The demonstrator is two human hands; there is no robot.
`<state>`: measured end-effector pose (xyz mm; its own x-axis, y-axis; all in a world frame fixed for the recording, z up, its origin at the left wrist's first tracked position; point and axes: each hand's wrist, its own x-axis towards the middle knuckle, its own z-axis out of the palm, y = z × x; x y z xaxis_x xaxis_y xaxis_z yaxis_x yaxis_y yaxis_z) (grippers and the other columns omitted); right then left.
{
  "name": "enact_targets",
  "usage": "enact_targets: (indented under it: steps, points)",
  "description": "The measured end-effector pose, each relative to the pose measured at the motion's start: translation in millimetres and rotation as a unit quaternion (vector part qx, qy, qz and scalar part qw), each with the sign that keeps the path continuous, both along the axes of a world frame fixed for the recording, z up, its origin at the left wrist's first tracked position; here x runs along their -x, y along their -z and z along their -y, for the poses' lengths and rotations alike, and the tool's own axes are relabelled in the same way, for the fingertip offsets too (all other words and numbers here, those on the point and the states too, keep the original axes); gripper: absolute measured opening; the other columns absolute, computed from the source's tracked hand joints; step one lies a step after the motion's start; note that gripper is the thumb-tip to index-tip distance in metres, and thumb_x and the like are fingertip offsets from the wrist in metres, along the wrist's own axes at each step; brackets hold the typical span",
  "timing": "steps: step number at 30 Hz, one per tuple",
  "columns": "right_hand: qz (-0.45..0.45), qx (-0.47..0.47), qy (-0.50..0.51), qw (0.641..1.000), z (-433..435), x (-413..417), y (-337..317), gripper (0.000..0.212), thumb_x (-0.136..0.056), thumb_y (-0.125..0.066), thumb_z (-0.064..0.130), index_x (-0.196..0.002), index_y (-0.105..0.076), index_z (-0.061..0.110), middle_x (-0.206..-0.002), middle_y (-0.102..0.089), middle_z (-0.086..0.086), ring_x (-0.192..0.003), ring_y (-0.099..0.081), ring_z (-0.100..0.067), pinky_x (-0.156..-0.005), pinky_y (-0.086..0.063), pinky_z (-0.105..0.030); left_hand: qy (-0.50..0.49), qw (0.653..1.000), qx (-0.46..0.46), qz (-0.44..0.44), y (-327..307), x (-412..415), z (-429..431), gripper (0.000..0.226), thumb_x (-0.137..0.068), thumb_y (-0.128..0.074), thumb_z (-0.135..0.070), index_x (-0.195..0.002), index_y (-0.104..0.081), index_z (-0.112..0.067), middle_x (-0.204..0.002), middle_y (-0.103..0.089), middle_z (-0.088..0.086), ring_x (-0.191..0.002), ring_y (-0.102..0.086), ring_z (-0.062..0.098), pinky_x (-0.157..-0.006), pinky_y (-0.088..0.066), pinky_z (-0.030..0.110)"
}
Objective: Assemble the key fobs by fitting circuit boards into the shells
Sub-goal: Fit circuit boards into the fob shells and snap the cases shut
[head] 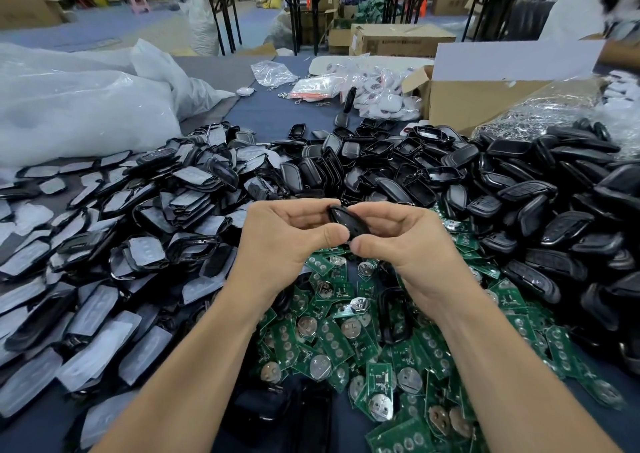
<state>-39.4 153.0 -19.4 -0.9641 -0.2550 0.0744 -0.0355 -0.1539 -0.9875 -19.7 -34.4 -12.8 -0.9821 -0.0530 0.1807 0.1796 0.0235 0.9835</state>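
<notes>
Both my hands hold one black key fob shell above the table's middle. My left hand grips its left side, thumb on the near edge. My right hand pinches its right side between thumb and fingers. Whether a board sits inside the shell is hidden. Below my hands lies a heap of green circuit boards with round coin-cell holders. A black shell frame lies on that heap.
Shell halves with clear button pads are piled at the left. Black shells are heaped at the back and right. A large plastic bag lies back left, a cardboard box back right, white fobs behind.
</notes>
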Motion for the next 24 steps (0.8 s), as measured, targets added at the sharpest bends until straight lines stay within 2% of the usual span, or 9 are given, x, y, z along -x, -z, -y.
enact_targets:
  steps: [3, 8, 11, 14, 18, 24]
  points:
    - [-0.020, -0.032, 0.011, 0.999, -0.7, 0.3, 0.6, 0.045, -0.068, -0.084, -0.016, -0.096, -0.082, 0.020, -0.098, -0.081, -0.006, -0.095, -0.078, -0.022, -0.083, -0.063, -0.030, -0.001, 1.000, 0.016, -0.007, 1.5, 0.7, 1.8, 0.045, -0.060, -0.097, -0.021, -0.104, -0.084, -0.019, -0.097, -0.082, 0.005, -0.093, -0.080, 0.024, -0.087, -0.063, 0.039]
    - [-0.060, -0.137, 0.050, 0.987, -0.3, -1.5, -3.0, 0.046, -0.065, -0.088, -0.008, -0.101, -0.083, 0.020, -0.096, -0.082, 0.005, -0.094, -0.078, -0.011, -0.090, -0.062, -0.035, 0.007, 0.999, 0.037, -0.007, 1.5, 0.7, 1.7, 0.041, -0.062, -0.094, -0.016, -0.097, -0.084, -0.036, -0.094, -0.082, 0.000, -0.092, -0.080, 0.020, -0.082, -0.063, 0.030]
    - [-0.099, -0.216, 0.110, 0.965, 4.2, -5.5, -3.3, 0.043, -0.066, -0.089, 0.003, -0.101, -0.084, 0.027, -0.091, -0.081, 0.011, -0.088, -0.076, -0.001, -0.083, -0.064, -0.028, 0.002, 0.999, 0.030, 0.014, 0.3, -1.8, -1.3, 0.034, -0.073, -0.090, -0.012, -0.097, -0.084, -0.035, -0.091, -0.082, 0.003, -0.083, -0.080, 0.021, -0.072, -0.063, 0.027]
    - [-0.135, -0.259, 0.146, 0.945, 10.2, -10.7, -1.1, 0.041, -0.070, -0.086, 0.007, -0.103, -0.083, 0.030, -0.085, -0.079, 0.014, -0.073, -0.075, -0.005, -0.069, -0.064, -0.031, -0.028, 0.999, 0.010, 0.040, -1.9, -4.0, -8.4, 0.022, -0.089, -0.081, -0.013, -0.090, -0.085, -0.035, -0.083, -0.081, 0.007, -0.069, -0.079, 0.025, -0.063, -0.063, 0.027]
    - [-0.187, -0.301, 0.160, 0.921, 17.0, -14.4, 0.5, 0.043, -0.072, -0.079, 0.006, -0.105, -0.081, 0.033, -0.078, -0.076, 0.014, -0.055, -0.064, -0.003, -0.057, -0.056, -0.023, -0.073, 0.996, 0.002, 0.058, -0.9, -2.6, -12.0, 0.028, -0.092, -0.077, -0.009, -0.079, -0.085, -0.032, -0.078, -0.080, 0.008, -0.061, -0.076, 0.026, -0.056, -0.060, 0.026]
    - [-0.197, -0.294, 0.156, 0.922, 20.2, -15.5, 0.5, 0.045, -0.072, -0.077, 0.004, -0.103, -0.074, 0.036, -0.083, -0.075, 0.014, -0.068, -0.071, -0.008, -0.063, -0.061, -0.033, -0.081, 0.996, 0.005, 0.031, 0.4, -2.5, -10.6, 0.032, -0.090, -0.078, -0.004, -0.080, -0.085, -0.034, -0.074, -0.079, 0.006, -0.059, -0.076, 0.021, -0.056, -0.060, 0.024]
